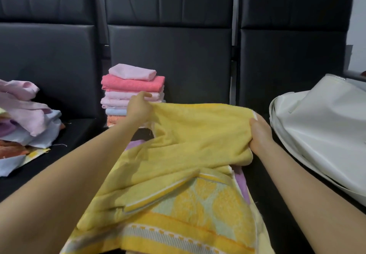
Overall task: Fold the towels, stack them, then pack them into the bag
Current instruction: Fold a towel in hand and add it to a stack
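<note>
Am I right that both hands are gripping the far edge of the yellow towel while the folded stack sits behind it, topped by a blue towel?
Not quite: the head view shows the folded stack topped by a pale pink towel, not blue. The rest holds: the left hand and right hand grip the yellow towel.

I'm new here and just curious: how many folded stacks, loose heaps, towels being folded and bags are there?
Folded stack: 1
Loose heap: 1
Yellow towel, being folded: 1
White bag: 1
Total: 4
</note>
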{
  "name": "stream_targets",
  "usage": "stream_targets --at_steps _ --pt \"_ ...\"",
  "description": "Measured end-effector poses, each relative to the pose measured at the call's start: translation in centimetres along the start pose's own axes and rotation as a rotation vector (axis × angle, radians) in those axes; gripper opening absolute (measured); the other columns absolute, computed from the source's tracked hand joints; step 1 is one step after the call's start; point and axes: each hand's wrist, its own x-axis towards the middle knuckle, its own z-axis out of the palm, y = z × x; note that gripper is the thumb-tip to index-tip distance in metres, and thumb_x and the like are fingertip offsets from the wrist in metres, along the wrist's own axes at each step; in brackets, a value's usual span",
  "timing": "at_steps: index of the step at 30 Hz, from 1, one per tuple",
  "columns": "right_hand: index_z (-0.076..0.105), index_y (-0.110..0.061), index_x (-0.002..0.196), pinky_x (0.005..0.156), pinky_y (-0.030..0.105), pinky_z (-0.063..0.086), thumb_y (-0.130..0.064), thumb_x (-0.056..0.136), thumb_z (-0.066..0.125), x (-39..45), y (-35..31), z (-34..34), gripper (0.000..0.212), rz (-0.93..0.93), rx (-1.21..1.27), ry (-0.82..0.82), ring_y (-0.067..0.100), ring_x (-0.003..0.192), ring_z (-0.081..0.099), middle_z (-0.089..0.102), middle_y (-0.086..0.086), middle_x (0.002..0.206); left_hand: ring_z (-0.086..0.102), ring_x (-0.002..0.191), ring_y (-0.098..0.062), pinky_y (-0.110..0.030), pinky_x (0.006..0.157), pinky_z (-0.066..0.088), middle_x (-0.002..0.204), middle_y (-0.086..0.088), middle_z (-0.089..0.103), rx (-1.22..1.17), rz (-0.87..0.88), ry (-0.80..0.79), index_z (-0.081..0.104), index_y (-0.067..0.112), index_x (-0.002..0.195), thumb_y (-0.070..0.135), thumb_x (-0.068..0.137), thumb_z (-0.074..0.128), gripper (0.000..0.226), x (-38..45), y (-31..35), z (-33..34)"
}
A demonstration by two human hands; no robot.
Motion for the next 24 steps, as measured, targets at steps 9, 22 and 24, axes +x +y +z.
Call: stream_targets --at_steps 9,22,24 --pt "0.033 -0.016 0.148 0.097 0.043 0.041 -0.017 0.092 0.054 -1.4 2.5 -0.3 0.06 -0.171 -0.884 -0.009 0.035 0.132 0.034 0.041 0.018 0.141 0.043 0.122 -0.034 -0.04 0.094 0.039 0.133 -0.017 0.045 0.179 0.083 -0.057 0.054 0.015 0.132 0.011 0.09 0.048 0.043 -4.3 -0.3 0.6" --pt "0.067 -0.014 0.072 0.062 0.026 0.044 -0.03 0.093 0.061 -19.8 -3.7 0.0 0.027 -0.598 -0.653 -0.753 0.005 0.058 0.051 0.057 -0.004 0.062 0.057 0.066 -0.006 -0.021 0.063 0.045 0.078 0.013 0.063 -0.163 0.45 -0.192 0.063 0.028 0.086 0.019 0.094 0.054 0.015 -19.8 3.3 -11.4" --pt "0.065 -0.018 0.08 0.065 0.021 0.043 -0.042 0.086 0.067 -22.1 -2.6 -0.7 0.025 -0.639 -0.828 -0.898 0.002 0.067 0.052 0.059 -0.008 0.071 0.052 0.058 -0.002 -0.021 0.059 0.045 0.066 0.015 0.06 -0.169 0.452 -0.392 0.062 0.029 0.084 0.018 0.094 0.055 0.016 -21.6 2.6 -12.4"
